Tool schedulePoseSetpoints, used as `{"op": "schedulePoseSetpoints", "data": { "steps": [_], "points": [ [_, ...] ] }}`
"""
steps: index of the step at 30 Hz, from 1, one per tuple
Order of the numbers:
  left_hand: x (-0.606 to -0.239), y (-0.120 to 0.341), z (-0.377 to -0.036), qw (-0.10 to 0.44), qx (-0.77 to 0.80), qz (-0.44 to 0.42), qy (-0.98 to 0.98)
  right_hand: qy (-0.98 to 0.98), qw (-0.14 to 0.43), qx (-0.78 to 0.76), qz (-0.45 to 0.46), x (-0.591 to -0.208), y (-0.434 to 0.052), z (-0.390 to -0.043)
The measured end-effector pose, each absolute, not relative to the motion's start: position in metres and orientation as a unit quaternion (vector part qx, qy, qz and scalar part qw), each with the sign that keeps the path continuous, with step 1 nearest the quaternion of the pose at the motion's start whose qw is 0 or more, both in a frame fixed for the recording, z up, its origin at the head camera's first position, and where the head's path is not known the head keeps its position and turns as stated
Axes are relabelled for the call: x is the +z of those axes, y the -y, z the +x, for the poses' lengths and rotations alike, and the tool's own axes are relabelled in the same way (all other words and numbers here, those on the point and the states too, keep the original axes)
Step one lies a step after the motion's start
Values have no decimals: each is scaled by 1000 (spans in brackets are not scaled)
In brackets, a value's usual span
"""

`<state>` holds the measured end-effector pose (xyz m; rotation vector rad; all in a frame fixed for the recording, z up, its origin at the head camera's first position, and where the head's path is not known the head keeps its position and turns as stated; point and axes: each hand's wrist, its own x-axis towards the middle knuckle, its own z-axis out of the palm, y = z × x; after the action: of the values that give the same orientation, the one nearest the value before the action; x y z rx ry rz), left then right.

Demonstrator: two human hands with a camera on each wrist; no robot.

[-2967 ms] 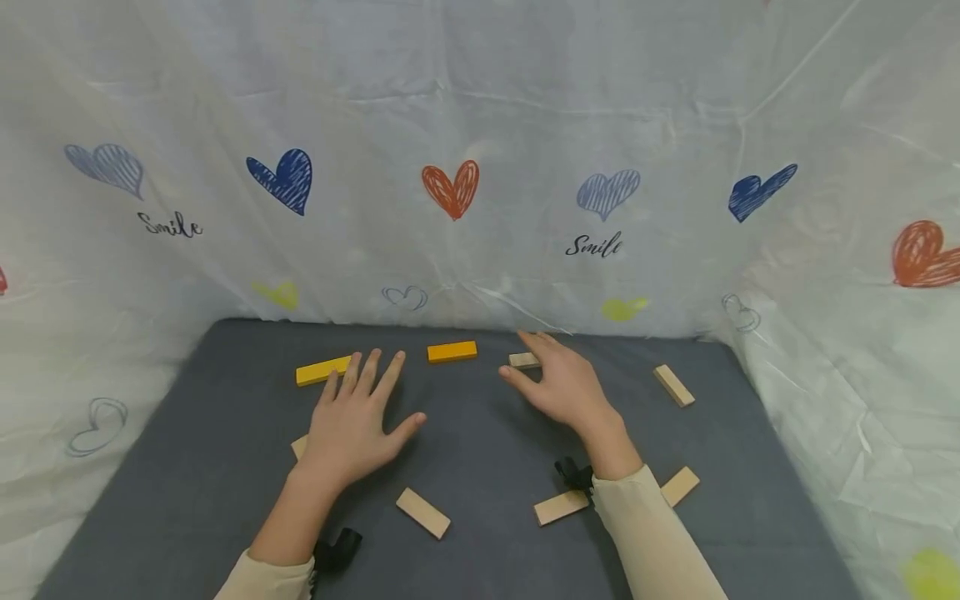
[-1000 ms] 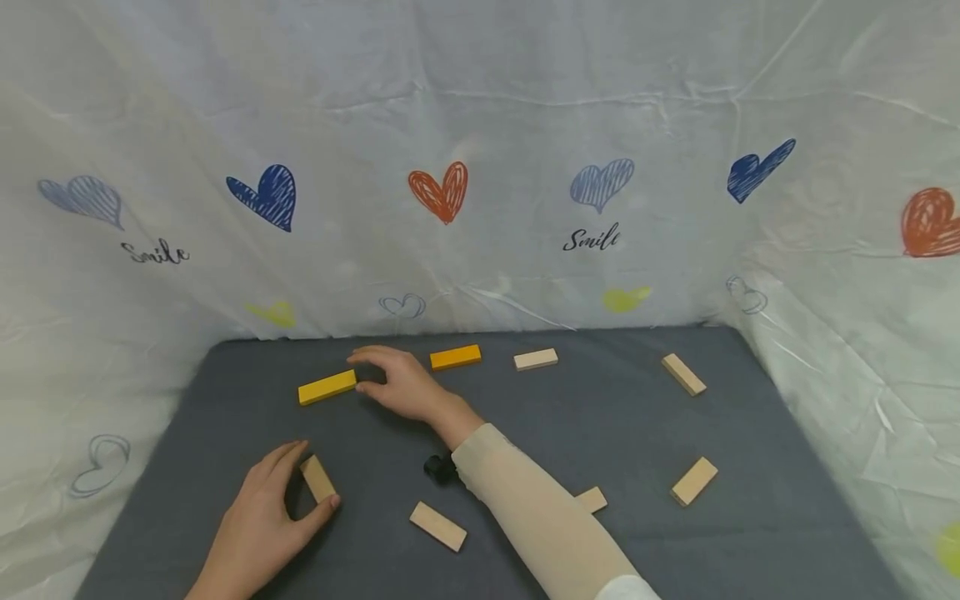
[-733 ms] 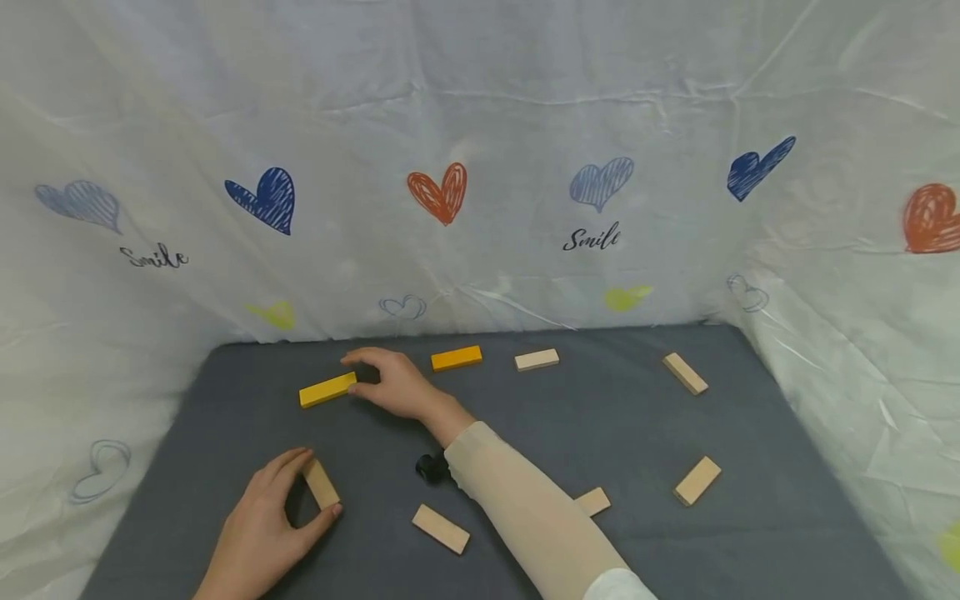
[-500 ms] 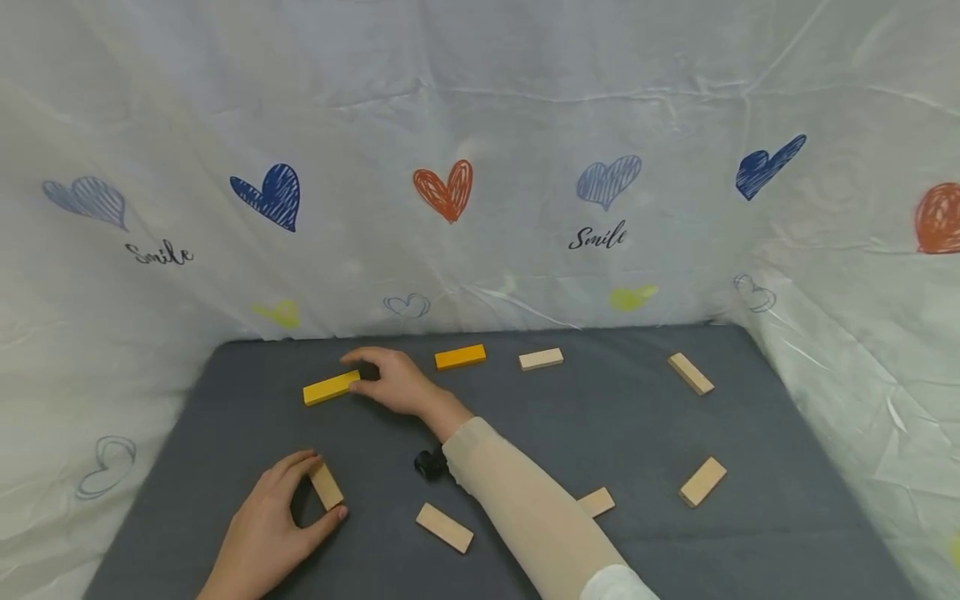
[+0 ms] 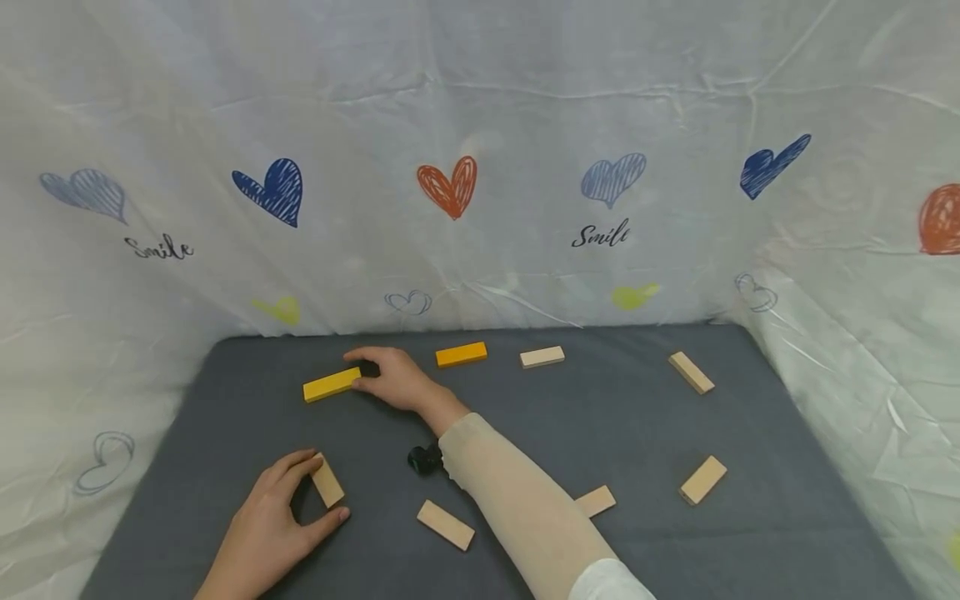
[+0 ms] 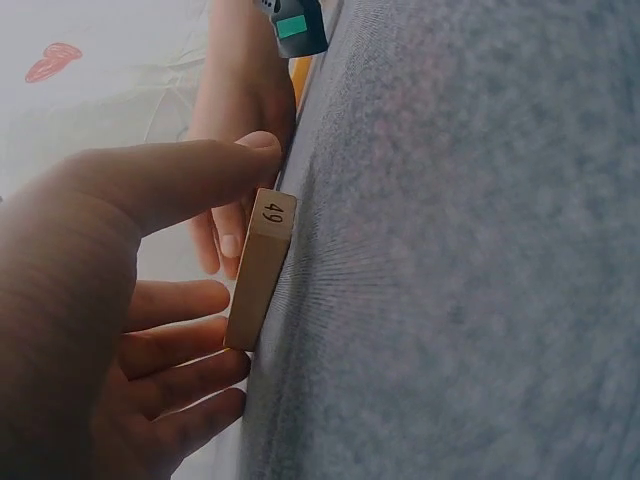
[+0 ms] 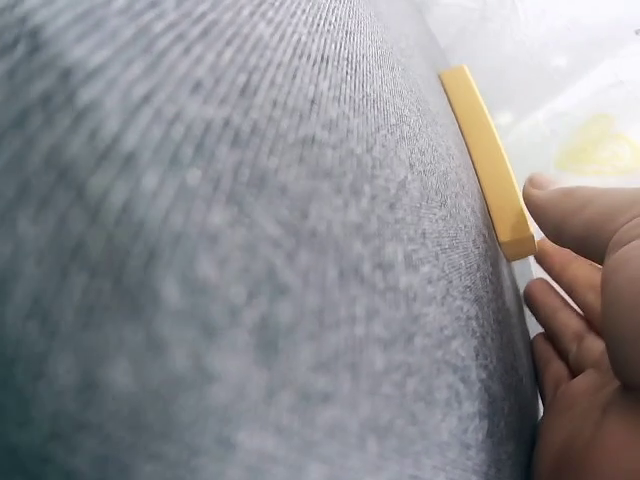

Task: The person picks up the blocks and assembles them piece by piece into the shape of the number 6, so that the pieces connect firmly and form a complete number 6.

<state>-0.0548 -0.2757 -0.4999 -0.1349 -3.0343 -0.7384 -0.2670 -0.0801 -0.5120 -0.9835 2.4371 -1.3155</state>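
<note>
A: L hand (image 5: 273, 521) is being curled round a plain wooden block (image 5: 327, 482), thumb on one side, fingers on the other. Block is being kept flat on the grey mat (image 5: 600, 417), nearer the viewer than the yellow block (image 5: 332, 384) and a bit left of it.

B: Confirmed in the left wrist view: "49" is being shown on the plain block's end (image 6: 273, 210), thumb pressed at that end, fingers (image 6: 190, 340) along the long side.

A: R hand (image 5: 393, 379) is being stretched across to the yellow block. Its near end is being touched by the fingertips, thumb just above it. Pinch or mere touch: can't tell.

B: Right wrist view: yellow block (image 7: 487, 160) is lying flat, fingertip (image 7: 560, 205) right at its end, other fingers loosely bent below. Block isn't being lifted.

A: An orange block (image 5: 461, 354) is lying just right of the yellow block, past the R hand. A pale block (image 5: 542, 357) is lying further right, same row.

B: Other plain blocks are being left scattered well right of and nearer than the yellow block, e.g. one (image 5: 446, 525) beside the R sleeve (image 5: 517, 508).
</note>
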Motion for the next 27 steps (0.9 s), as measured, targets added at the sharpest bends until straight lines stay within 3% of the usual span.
{"op": "schedulePoseSetpoints", "data": {
  "steps": [21, 27],
  "points": [
    [-501, 279, -53, 3, -239, -35, 970, -881, 70, -305, -356, -513, 92, -269],
    [-504, 283, -54, 34, -251, -52, 966, -880, 76, -313, -348, -511, 91, -269]
  ]
}}
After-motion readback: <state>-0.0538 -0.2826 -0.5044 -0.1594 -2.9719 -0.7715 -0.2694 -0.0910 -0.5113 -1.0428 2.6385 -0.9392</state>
